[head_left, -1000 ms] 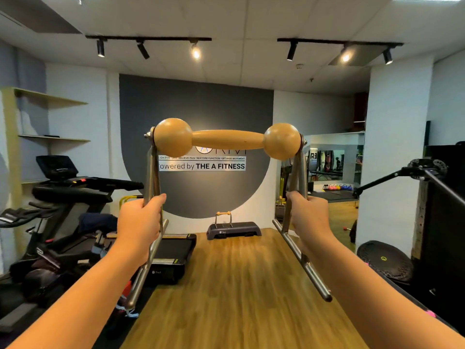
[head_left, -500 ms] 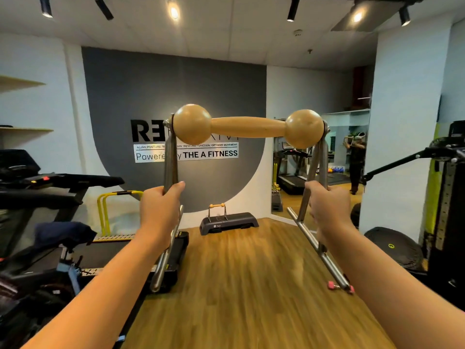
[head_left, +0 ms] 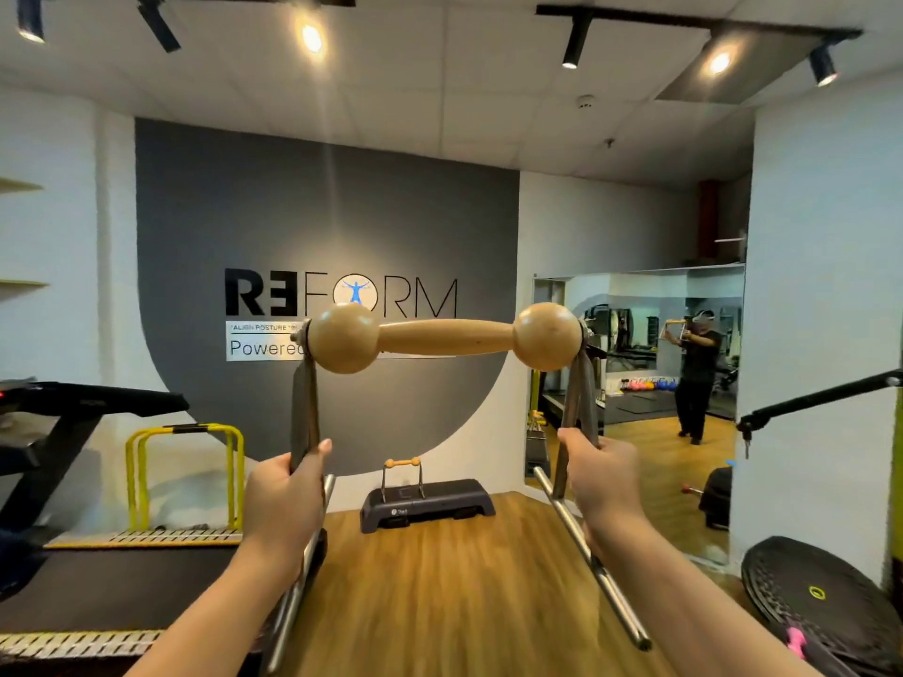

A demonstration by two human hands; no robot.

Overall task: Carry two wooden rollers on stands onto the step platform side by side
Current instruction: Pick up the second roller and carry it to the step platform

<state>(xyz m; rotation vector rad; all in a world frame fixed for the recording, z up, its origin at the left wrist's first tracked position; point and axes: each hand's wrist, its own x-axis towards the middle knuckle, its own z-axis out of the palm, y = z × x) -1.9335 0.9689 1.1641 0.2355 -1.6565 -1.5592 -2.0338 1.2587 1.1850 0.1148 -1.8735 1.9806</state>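
Note:
I hold a wooden roller (head_left: 442, 337) on a metal stand up in front of me at chest height. My left hand (head_left: 283, 500) grips the stand's left upright, and my right hand (head_left: 603, 481) grips the right upright. The stand's two steel base bars slant down towards me. Far ahead, against the grey wall, lies the dark step platform (head_left: 440, 500). A second, smaller-looking wooden roller on a stand (head_left: 402, 473) stands on the platform's left part.
A treadmill (head_left: 73, 481) and yellow hurdles (head_left: 185, 471) fill the left side. A round black balance board (head_left: 821, 603) lies at the right, with a black boom arm (head_left: 821, 398) above it. A wall mirror (head_left: 635, 373) shows a person. Wooden floor (head_left: 440, 603) runs ahead to the platform.
I have moved forward towards the platform, which looks larger now. The roller sits lower in view, uncovering the wall logo. Both hands keep the same grip.

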